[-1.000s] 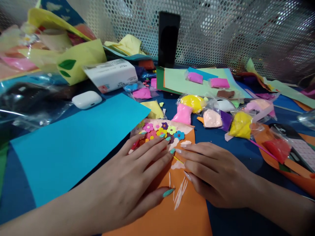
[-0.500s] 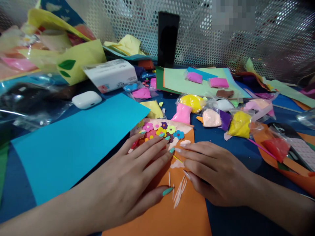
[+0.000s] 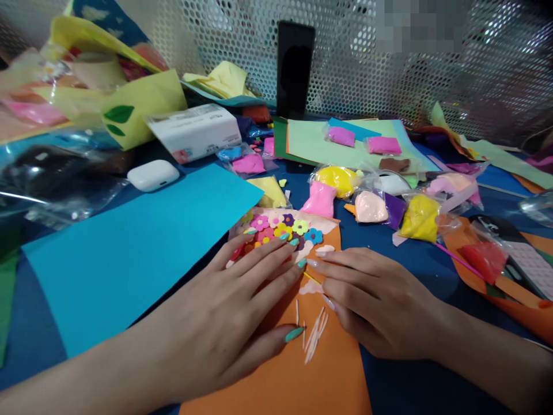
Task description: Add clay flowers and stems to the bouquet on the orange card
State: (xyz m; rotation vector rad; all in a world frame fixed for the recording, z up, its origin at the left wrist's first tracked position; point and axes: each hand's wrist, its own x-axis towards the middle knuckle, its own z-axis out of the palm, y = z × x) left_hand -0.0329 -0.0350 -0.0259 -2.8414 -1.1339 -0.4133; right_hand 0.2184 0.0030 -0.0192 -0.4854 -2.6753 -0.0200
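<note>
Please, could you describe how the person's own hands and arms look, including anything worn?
The left hand has long, tapered teal nails; the right hand has pale, glossy nails. No gloves or rings show, and the visible forearms are without sleeves.

A black phone (image 3: pixel 295 69) (upright) before mesh (image 3: pixel 233 40).

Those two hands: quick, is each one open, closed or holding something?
Left hand: open, fingers spread, over the orange sheet and flower shapes.
Right hand: fingers bent, by the thin yellow strip; whether it grips anything cannot be told.
</note>
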